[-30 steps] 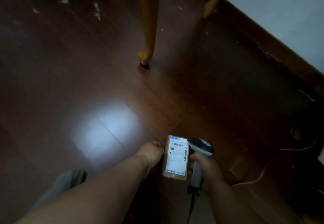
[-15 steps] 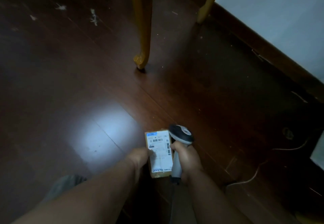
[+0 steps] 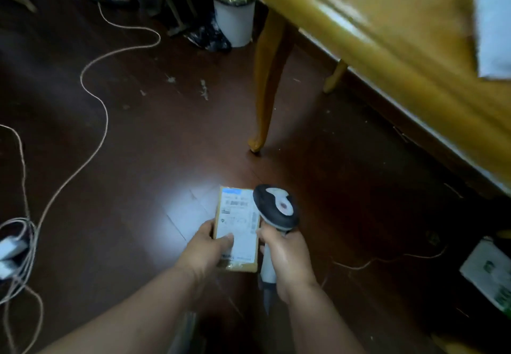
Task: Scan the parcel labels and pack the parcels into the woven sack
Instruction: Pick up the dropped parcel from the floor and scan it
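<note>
A small brown cardboard parcel [image 3: 240, 215] with a white shipping label on top is held low over the dark wooden floor. My left hand [image 3: 206, 251] grips its left edge, thumb lying across the label. My right hand [image 3: 287, 256] grips the handle of a grey and black barcode scanner [image 3: 276, 209], whose head sits just right of the parcel's upper end. No woven sack is in view.
A yellow wooden table [image 3: 387, 35] overhangs at the upper right, its curved leg [image 3: 265, 90] standing just beyond the parcel. A white bucket [image 3: 235, 21] stands at the back. Thin cords [image 3: 94, 96] trail over the floor at left. A white and green box [image 3: 489, 273] lies at right.
The view has tilted up, bringing in the table top, bucket and cords. Both hands have drawn closer together, and my left thumb now lies on the label.
</note>
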Demonstrator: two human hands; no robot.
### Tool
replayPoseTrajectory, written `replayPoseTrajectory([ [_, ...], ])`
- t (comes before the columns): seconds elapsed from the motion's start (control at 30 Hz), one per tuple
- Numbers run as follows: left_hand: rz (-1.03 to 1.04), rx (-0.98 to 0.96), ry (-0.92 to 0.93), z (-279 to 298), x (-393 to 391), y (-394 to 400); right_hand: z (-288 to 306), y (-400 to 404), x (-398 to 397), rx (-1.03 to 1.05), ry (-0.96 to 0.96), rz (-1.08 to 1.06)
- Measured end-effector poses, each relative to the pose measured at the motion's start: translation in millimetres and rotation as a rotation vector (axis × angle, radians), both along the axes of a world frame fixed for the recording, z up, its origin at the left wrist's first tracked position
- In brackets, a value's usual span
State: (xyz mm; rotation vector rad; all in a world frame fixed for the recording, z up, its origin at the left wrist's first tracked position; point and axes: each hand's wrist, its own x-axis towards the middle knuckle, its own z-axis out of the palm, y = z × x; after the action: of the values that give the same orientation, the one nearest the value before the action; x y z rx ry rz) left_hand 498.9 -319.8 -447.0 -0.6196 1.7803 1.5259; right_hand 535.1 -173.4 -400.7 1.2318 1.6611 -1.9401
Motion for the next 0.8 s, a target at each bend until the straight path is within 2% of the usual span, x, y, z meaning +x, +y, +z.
replayPoseTrajectory([
  [0.17,0.022,0.041,0.043,95,-2,-24,110,-15,-8,0.013,0.055,0.036],
  [0.5,-0.030,0.143,0.296,300,-59,-49,304,-32,-42,-0.036,0.243,0.043],
  [0.7,-0.109,0.250,0.456,393,-104,-35,393,-30,-62,0.060,0.434,-0.043],
  [0.8,-0.227,0.182,0.616,424,-119,-23,425,-20,-60,0.108,0.508,-0.088],
])
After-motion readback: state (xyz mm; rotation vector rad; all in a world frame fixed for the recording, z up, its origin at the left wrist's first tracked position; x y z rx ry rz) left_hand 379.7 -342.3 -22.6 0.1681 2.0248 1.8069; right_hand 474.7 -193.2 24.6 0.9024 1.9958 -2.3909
